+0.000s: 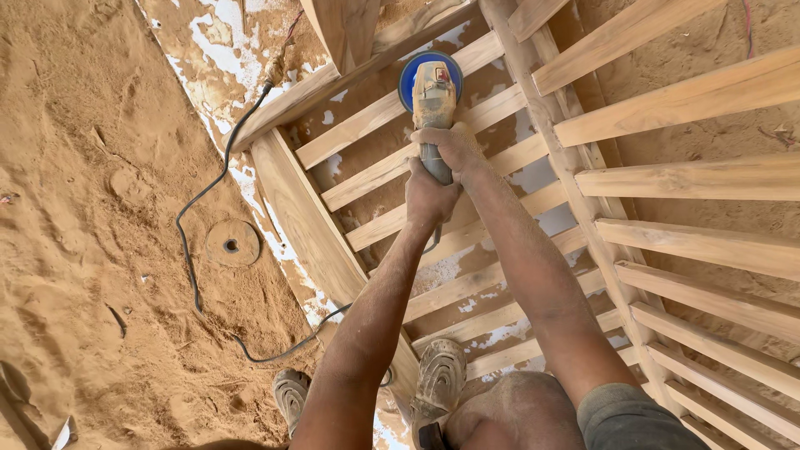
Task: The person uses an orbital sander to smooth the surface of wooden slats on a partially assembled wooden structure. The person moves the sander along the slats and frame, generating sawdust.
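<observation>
Head camera: two hands on a sander over a slatted bench

Head-camera view showed both hands closed around one power tool. The left hand (429, 198) was wrapped tight on the rear of the grey handle, and the right hand (454, 152) was clamped further forward, near the tool's body, a two-handed hold that looked meant to keep the machine steady. The dust-caked disc sander (433, 100) lay along the arms' line, its blue round pad (410, 82) pressed flat on a pale slat (367, 125) of a wooden bench frame (304, 217). The frame stood on the ground so that its slats faced up at the person. A black power cable (193, 267) trailed away from the frame in a loop across the sawdust-covered floor (83, 167), where a loose round disc (232, 243) lay beside it. Two dusty shoes (440, 379) stood at the frame's near end
</observation>
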Demonstrator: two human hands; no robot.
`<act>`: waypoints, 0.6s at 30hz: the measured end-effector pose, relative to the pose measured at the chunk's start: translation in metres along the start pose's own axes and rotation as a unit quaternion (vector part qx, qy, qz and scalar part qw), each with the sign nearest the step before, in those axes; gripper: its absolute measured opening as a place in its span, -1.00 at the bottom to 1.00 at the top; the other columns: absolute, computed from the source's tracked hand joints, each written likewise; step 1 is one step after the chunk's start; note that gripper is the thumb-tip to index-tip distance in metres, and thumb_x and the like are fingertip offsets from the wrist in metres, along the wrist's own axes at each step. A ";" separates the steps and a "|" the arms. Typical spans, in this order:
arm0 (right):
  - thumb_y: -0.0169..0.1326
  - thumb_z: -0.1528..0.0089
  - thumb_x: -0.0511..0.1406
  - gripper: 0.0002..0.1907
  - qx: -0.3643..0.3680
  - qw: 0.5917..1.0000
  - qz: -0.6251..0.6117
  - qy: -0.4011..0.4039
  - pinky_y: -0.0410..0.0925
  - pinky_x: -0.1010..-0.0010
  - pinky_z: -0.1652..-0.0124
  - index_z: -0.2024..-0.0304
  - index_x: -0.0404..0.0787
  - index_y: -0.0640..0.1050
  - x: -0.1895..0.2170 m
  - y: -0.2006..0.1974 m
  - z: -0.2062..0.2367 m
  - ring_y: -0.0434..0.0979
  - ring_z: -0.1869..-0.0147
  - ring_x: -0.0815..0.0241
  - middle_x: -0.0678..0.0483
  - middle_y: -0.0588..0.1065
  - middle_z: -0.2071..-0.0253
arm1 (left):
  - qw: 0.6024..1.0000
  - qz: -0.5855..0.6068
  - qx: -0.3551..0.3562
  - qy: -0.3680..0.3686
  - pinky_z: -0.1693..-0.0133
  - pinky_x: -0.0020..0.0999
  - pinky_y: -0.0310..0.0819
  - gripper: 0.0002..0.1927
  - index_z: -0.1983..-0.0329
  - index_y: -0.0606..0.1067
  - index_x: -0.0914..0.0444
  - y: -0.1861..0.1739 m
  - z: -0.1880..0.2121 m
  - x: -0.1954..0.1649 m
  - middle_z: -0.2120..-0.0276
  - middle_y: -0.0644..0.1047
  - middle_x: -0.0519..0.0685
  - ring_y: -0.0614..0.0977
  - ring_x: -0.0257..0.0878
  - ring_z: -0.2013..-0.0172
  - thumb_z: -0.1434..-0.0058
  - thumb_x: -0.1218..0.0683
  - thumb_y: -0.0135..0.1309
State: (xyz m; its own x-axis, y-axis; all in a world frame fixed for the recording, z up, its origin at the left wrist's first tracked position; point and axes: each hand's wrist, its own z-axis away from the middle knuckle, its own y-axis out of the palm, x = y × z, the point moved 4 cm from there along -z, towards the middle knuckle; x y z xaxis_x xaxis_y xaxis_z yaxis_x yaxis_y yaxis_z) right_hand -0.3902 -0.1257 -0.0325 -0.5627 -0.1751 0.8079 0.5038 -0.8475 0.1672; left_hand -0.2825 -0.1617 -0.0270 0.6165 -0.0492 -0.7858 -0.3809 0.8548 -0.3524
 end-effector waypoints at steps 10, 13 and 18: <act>0.30 0.06 -0.21 -0.60 -0.029 0.989 0.140 0.037 0.49 0.38 0.31 0.23 -0.33 0.64 -0.019 0.021 0.010 0.61 0.34 0.21 -0.03 0.59 0.34 | 0.999 0.015 -0.028 -0.022 0.10 -0.05 0.60 -0.23 -0.03 0.22 0.39 -0.011 0.016 0.031 0.15 0.59 0.32 0.69 0.14 0.14 0.06 -0.08 0.37; 0.29 0.05 -0.23 -0.62 0.001 0.988 0.146 0.043 0.48 0.37 0.33 0.25 -0.34 0.65 -0.029 0.031 0.014 0.60 0.34 0.21 -0.02 0.59 0.35 | 0.997 0.034 -0.058 -0.046 0.09 -0.04 0.59 -0.23 -0.07 0.21 0.42 -0.014 0.029 0.040 0.14 0.59 0.34 0.69 0.17 0.13 0.02 -0.06 0.35; 0.28 0.03 -0.26 -0.63 -0.011 0.994 0.108 -0.004 0.48 0.40 0.33 0.25 -0.39 0.65 -0.025 0.020 0.015 0.62 0.34 0.22 -0.02 0.61 0.34 | 0.998 0.020 -0.051 -0.018 0.07 -0.06 0.58 -0.12 -0.16 0.18 0.42 -0.006 0.024 0.031 0.10 0.58 0.32 0.68 0.16 0.11 0.08 -0.05 0.38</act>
State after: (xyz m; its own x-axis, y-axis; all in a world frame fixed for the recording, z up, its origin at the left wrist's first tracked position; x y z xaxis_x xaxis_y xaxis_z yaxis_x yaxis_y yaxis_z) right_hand -0.3563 -0.1307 -0.0407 -0.4369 -0.3506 0.8284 0.5982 -0.8010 -0.0236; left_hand -0.2444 -0.1565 -0.0374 0.6229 0.0048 -0.7823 -0.4735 0.7983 -0.3722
